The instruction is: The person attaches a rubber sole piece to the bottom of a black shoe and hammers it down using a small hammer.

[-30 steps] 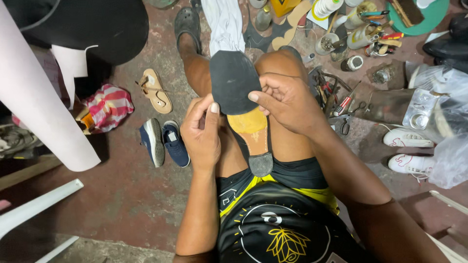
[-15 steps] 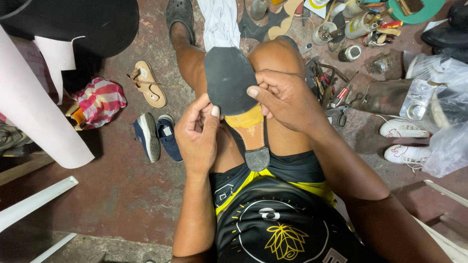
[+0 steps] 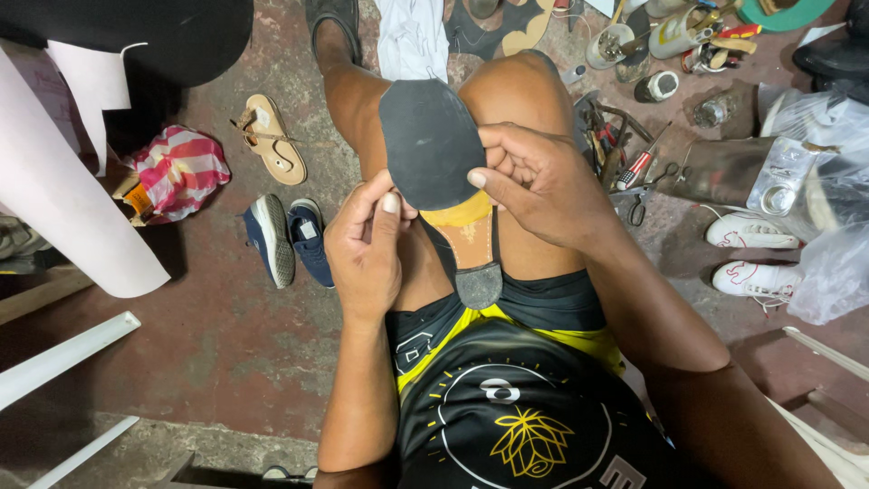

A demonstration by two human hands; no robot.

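We pinch the shoe point(image 3: 444, 181) sole-up between our knees — left hand point(image 3: 367, 249) and right hand point(image 3: 543, 181) both clamped on its edges.

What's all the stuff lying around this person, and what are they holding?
Shoe: one, sole up with a dark front sole piece, yellow-tan middle and small dark heel, between the knees.
Sandal: one, tan, on the floor at left.
Navy sneakers: two, beside the left leg.
Striped cloth: one, red and white, far left.
White sneakers: two, at right.
Hand tools: several, mixed colours, on the floor right of the knee.
Plastic bags: clear, far right.
Left hand: pinching the sole's left edge.
Right hand: thumb pressed on the sole's right edge.
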